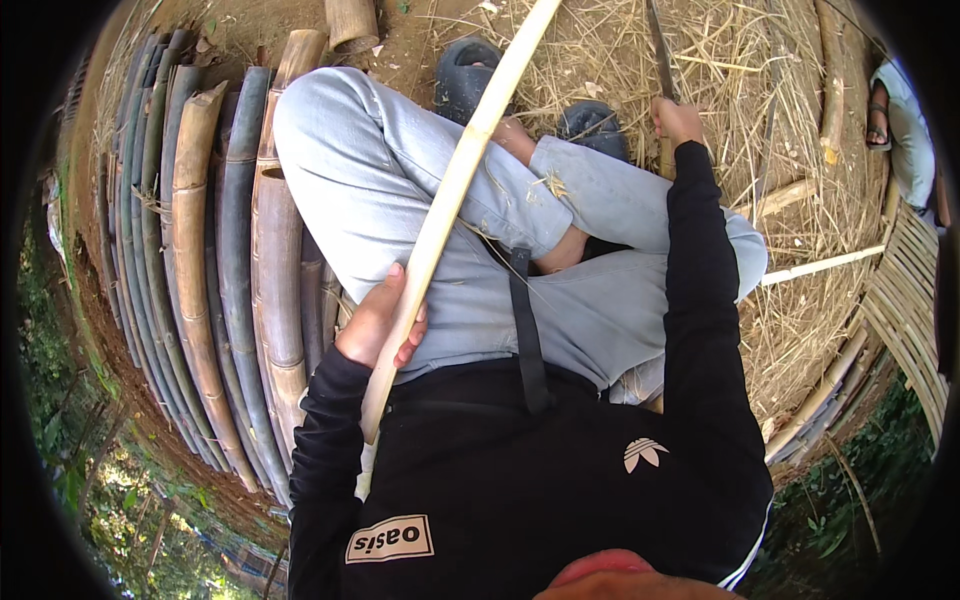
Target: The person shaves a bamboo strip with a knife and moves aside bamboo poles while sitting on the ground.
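Note:
A long, pale split bamboo strip [462, 178] slants across my lap, from beside my waist up past the top edge of the view. My left hand [378, 322] is closed around its lower part, thumb on one side and fingertips showing on the other. Out to the right, beyond my crossed leg, my right hand [679, 122] grips a long knife with a dark, narrow blade [660, 48]. The blade points away from me over the straw, and a bit of its handle shows below the fist. The knife and the strip are well apart.
Several thick bamboo poles [240, 180] lie side by side at my left. A short bamboo piece [351, 24] rests on the dirt ahead. Straw and shavings [740, 60] cover the ground at right, near a slatted bamboo panel [905, 300]. Another person's sandalled foot [878, 118] is at far right.

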`<action>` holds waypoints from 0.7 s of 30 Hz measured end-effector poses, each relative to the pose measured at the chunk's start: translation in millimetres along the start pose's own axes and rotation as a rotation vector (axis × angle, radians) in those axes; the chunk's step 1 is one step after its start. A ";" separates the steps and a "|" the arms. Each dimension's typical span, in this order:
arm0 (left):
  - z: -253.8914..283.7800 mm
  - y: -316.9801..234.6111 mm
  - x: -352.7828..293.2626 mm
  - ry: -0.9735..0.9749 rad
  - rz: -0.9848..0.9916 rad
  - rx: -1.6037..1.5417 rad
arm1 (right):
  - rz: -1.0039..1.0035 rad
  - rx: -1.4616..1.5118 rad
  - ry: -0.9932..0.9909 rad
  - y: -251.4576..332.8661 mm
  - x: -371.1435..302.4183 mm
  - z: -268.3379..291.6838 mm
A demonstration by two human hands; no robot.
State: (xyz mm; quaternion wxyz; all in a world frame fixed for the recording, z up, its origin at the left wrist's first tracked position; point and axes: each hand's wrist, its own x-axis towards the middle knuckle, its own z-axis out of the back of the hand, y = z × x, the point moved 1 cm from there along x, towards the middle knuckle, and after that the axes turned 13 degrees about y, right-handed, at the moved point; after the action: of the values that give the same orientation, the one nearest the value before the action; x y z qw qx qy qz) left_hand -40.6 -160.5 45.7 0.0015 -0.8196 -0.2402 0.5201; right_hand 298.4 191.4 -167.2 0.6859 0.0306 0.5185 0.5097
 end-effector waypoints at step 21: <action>-4.3 -6.4 -1.0 0.045 -0.052 0.153 | 0.003 -0.215 -0.139 16.9 -16.0 -9.6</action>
State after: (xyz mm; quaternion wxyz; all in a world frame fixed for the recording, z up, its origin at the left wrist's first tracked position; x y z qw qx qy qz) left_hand -39.8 -154.2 50.1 0.0831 -0.8220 -0.2207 0.5184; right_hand 280.9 183.1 -151.1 0.7187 -0.0073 0.4122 0.5599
